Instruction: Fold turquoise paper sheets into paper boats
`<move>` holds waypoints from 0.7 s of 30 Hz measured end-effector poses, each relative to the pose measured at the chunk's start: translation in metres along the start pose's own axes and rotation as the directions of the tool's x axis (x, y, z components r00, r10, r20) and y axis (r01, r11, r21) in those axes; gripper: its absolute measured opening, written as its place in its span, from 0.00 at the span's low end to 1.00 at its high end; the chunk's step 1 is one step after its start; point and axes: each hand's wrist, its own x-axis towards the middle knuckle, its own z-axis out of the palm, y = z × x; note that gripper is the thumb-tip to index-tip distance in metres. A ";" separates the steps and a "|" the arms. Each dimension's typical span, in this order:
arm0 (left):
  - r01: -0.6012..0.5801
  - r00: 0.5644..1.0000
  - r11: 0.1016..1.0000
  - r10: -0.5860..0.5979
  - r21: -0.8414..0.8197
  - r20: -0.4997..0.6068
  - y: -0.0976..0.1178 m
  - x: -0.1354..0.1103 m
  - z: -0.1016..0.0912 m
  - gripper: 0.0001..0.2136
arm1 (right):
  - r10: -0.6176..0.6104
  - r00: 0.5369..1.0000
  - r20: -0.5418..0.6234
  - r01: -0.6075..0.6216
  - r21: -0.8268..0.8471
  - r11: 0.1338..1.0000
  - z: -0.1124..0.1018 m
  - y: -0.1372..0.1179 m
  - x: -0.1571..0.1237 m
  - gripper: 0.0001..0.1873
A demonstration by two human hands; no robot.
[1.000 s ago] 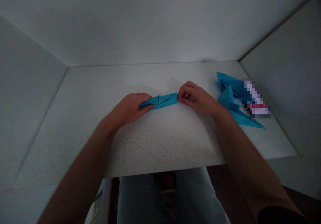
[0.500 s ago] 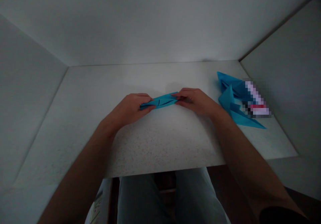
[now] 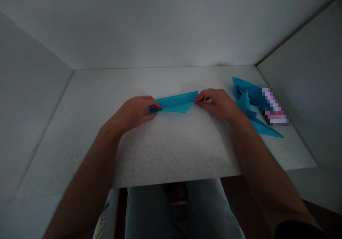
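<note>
A long folded sheet of blue paper (image 3: 176, 103) lies between my two hands over the middle of the white tabletop. My left hand (image 3: 136, 112) is closed on its left end, thumb in front and fingers behind. At the right end, my right hand (image 3: 215, 102) pinches the paper's edge between thumb and fingertips. A crease runs along the paper, and its lower flap slants to a corner at the right. The parts under my fingers are hidden.
Two folded blue paper shapes with pointed ends, one behind (image 3: 251, 92) and one in front (image 3: 259, 123), lie to the right beside a blurred-out object (image 3: 275, 110). White walls (image 3: 165, 25) enclose the back and sides of the tabletop (image 3: 171, 153).
The blue paper has gone from a narrow strip with slits showing to a wider, smoother face with a flap spread out. My right hand has shifted slightly right along it.
</note>
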 end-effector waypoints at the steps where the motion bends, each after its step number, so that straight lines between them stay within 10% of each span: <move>1: -0.012 1.000 1.000 0.012 -0.011 -0.003 -0.002 0.000 0.000 0.11 | 0.005 1.000 0.007 -0.005 -0.006 1.000 -0.002 0.002 0.000 0.06; 12: -0.093 0.987 0.983 0.112 -0.161 0.116 -0.013 0.003 0.002 0.09 | -0.064 0.993 0.099 0.060 0.043 0.997 -0.008 0.008 -0.003 0.08; 21: 0.137 0.989 0.983 -0.127 -0.125 0.080 -0.002 0.004 0.007 0.13 | -0.075 0.992 0.100 0.070 0.051 0.996 -0.003 0.009 -0.001 0.10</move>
